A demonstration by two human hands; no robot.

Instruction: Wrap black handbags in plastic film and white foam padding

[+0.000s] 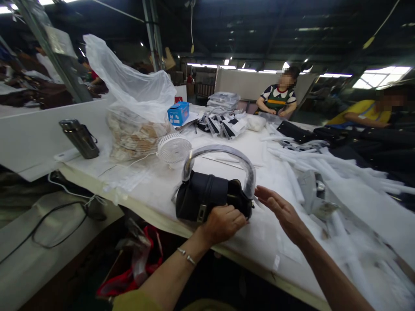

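A black handbag [207, 190] with a metal clasp stands near the front edge of the white table. Its arched handle [223, 149] is wrapped in clear plastic film. My left hand [225, 221] is closed on the bag's front right part, with the fingertips hidden from me. My right hand [282, 211] is held just right of the bag, by the lower end of the handle. Its fingers are stretched out, and nothing shows in them.
Left of the bag are a white fan [174, 149], a big plastic bag [136, 116], a blue box [178, 113] and a dark flask [79, 138]. White rolls [330, 166] and a grey tape dispenser [314, 194] lie right. Two people [279, 101] work across the table.
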